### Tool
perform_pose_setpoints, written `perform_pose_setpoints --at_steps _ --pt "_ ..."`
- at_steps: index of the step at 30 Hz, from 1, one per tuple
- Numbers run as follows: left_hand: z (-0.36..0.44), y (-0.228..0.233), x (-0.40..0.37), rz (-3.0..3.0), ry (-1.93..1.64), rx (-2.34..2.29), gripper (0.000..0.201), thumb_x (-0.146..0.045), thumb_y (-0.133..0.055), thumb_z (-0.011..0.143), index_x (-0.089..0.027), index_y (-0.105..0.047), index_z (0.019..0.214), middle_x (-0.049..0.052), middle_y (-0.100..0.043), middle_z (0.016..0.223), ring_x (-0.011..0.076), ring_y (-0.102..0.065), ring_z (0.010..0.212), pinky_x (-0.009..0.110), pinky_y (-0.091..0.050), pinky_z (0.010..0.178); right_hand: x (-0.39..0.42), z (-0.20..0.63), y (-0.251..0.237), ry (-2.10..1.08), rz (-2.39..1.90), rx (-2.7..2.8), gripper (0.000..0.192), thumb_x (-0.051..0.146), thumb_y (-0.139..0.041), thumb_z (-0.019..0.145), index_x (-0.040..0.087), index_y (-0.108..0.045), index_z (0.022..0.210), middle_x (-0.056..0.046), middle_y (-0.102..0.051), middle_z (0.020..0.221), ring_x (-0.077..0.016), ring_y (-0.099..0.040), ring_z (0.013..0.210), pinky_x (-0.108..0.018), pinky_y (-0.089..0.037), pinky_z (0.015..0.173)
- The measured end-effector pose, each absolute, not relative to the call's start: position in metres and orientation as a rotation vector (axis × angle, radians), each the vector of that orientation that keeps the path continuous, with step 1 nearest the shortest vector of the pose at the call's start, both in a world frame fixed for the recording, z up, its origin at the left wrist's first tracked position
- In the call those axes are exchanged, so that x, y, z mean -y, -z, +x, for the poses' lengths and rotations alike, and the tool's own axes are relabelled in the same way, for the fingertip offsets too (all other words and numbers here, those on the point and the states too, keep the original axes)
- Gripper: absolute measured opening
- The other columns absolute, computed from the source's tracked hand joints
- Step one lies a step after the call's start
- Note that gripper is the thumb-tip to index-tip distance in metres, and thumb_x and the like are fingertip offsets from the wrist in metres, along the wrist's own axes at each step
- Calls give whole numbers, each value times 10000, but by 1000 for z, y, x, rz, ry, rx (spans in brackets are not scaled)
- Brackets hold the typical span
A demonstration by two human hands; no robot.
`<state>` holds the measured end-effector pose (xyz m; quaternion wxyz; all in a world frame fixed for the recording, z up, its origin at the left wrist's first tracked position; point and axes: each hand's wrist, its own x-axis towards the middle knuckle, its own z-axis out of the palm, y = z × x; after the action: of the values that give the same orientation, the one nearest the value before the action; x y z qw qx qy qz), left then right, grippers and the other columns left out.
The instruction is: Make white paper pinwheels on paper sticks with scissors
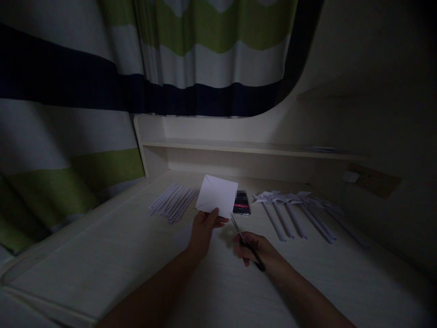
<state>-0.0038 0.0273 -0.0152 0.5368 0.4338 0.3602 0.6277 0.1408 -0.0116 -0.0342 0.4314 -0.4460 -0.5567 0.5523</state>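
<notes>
A white square of paper point(218, 193) is pinched at its lower edge by my left hand point(205, 228), thumb on top and fingers beneath. A diagonal line shows near its upper left corner. In my right hand point(256, 248) is a pair of scissors point(251, 249) with dark handles. Their blades point up and away from me, the tips at the paper's lower right corner. Whether the blades touch the paper I cannot tell. Just behind the paper's right side lies a dark phone-like object point(242, 207) with a pink-red band, partly blurred out.
Several rolled paper sticks point(174, 202) lie side by side on the left of the white desk point(136, 259). To the right are several paper pinwheels point(285, 209) on stick handles. A low shelf point(225, 146) runs along the back, below a striped curtain point(218, 68).
</notes>
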Motion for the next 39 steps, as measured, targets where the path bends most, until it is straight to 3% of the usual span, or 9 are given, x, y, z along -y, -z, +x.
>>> perform_pose_setpoints --at_steps 17,39 --pt "-3 11 -20 1262 -1368 -990 354 -400 -544 692 -67 -649 633 119 -676 619 169 -616 535 254 -491 548 13 143 31 -1361 -1165 1437 323 380 -643 548 159 -523 751 64 -480 464 -58 -390 363 -200 -300 367" --pt "-2 11 -22 1270 -1350 -975 218 -297 -608 651 -88 -656 687 78 -682 617 155 -618 542 232 -485 531 9 145 43 -1289 -1158 1488 277 373 -608 611 155 -524 759 106 -374 370 -38 -299 300 -178 -224 325"
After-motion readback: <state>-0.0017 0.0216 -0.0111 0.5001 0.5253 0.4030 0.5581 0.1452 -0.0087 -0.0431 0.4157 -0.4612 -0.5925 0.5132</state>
